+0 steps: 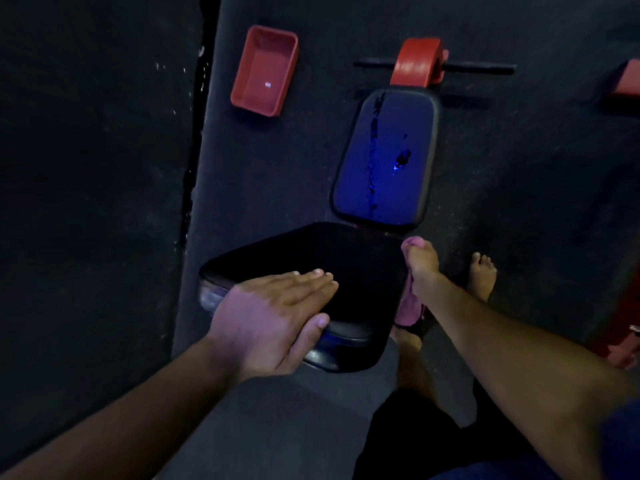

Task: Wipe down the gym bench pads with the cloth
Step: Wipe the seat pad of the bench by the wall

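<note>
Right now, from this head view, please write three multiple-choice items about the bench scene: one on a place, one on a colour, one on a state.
1. Where does the red plastic tray lie?
A. On the floor, left of the far pad
B. On the near pad
C. In the right hand

2. What colour is the cloth?
A. Green
B. Pink
C. White

3. How is the left hand?
A. Curled round the cloth
B. In the air, touching nothing
C. Flat on the near pad, fingers straight

Answers:
1 A: the tray sits on the dark floor, left of the far pad.
2 B: pink fabric shows above and below the right hand that grips it.
3 C: its straight fingers lie on the near pad.
</note>
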Demonstrator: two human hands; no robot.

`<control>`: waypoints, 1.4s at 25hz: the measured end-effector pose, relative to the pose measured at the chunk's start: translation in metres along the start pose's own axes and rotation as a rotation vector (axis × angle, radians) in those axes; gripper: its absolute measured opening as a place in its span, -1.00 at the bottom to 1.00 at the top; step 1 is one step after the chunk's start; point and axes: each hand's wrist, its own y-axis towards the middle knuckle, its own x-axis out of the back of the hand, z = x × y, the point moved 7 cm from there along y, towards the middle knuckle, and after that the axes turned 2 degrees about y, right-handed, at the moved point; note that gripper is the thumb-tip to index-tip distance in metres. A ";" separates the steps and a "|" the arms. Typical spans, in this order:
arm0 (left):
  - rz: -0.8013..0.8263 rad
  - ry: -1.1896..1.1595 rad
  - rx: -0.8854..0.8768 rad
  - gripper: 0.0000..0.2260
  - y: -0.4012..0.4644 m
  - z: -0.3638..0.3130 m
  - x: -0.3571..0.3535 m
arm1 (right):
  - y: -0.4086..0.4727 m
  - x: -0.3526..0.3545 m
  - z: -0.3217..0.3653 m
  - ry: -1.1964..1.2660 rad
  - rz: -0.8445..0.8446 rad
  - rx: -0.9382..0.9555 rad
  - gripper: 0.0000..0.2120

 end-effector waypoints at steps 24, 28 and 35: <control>-0.069 0.011 -0.018 -0.51 -0.006 -0.003 0.003 | 0.019 0.019 -0.021 -0.033 0.171 -0.174 -0.70; -0.080 0.019 -0.007 -0.49 -0.006 -0.003 0.002 | -0.005 0.058 -0.004 -0.369 0.228 -0.063 -0.62; -0.180 0.037 0.057 -0.48 -0.008 -0.004 0.006 | -0.070 0.067 0.100 -0.520 0.350 0.459 -0.81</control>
